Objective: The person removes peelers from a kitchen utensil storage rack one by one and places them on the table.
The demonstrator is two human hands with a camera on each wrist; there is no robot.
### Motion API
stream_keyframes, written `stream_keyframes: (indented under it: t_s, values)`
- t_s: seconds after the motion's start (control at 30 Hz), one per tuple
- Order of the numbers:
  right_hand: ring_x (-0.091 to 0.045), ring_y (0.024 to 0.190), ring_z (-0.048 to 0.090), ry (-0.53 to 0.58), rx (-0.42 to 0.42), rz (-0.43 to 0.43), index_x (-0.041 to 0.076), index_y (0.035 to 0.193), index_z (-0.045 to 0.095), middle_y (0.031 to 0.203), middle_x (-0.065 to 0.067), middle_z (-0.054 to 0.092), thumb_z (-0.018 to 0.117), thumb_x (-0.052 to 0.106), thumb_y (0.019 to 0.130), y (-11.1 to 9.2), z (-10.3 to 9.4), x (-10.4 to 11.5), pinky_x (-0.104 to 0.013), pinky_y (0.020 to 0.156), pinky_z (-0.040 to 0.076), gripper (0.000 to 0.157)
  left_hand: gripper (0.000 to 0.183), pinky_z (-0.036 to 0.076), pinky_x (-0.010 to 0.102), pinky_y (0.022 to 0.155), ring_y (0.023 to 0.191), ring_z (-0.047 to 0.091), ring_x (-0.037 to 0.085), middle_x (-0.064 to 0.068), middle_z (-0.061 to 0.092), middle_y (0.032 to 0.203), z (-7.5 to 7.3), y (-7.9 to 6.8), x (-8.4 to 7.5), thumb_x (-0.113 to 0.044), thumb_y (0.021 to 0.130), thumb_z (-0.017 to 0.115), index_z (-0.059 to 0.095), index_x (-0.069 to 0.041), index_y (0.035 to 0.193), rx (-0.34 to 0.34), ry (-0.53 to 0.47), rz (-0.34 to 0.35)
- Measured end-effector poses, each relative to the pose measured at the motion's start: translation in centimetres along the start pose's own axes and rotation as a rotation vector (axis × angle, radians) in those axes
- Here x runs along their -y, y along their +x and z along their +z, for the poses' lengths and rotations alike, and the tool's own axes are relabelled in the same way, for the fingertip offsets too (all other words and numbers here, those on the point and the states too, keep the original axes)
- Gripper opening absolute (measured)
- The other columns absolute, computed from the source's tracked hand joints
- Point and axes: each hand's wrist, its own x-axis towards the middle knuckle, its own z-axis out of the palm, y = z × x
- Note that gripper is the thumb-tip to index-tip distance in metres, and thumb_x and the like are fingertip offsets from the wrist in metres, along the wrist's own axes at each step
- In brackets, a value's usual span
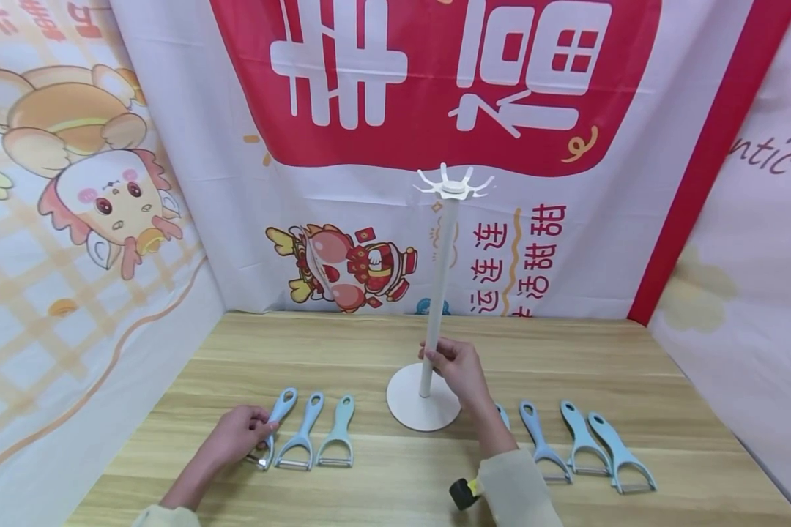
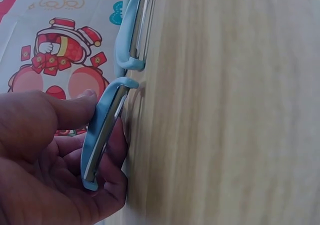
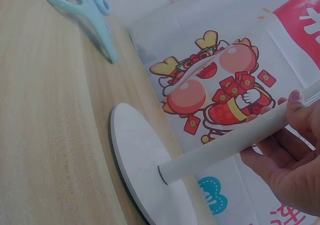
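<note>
My left hand (image 1: 236, 433) pinches the leftmost blue Y-shaped peeler (image 1: 281, 407) between thumb and fingers. In the left wrist view the thumb lies on one side of this peeler (image 2: 106, 122) and the fingers curl on the other, close to the tabletop. Two more peelers, one blue (image 1: 310, 417) and one greenish (image 1: 344, 419), lie just to its right. My right hand (image 1: 458, 367) grips the white pole (image 1: 440, 271) of a stand low down, above its round base (image 1: 411, 406). Several white hooks (image 1: 453, 187) fan out at the top of the pole.
Right of the stand lie several more peelers, among them a blue one (image 1: 532, 424) and the far-right one (image 1: 616, 443); one is partly hidden by my right forearm. A small black object (image 1: 463, 494) sits by the right sleeve. Printed cloths (image 1: 343, 197) enclose the wooden table (image 1: 343, 340).
</note>
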Motion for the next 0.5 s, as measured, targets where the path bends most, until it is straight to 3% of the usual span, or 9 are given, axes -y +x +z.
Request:
stream_keyframes:
  t_s: [0.3,0.5]
  values:
    - [-0.025,0.104,0.071,0.0,0.004,-0.01,0.002,0.113,0.073,0.106,-0.017,0.074,0.063,0.005,0.096,0.05,0.11,0.11,-0.045,0.097,0.056,0.02,0.018,0.049,0.026,0.054,0.064,0.06,0.015,0.002,0.066,0.07,0.24,0.07,0.11,-0.011,0.091,0.069,0.066,0.003,0.101,-0.018,0.01,0.004]
    - [-0.025,0.104,0.071,-0.001,-0.005,0.01,0.003,0.113,0.073,0.104,-0.014,0.074,0.062,0.006,0.097,-0.02,0.15,0.12,-0.045,0.097,0.056,0.019,0.027,0.048,0.027,0.055,0.066,0.059,0.016,0.003,0.067,0.075,0.33,0.04,0.4,-0.012,0.091,0.068,0.061,0.004,0.111,-0.022,0.022,-0.004]
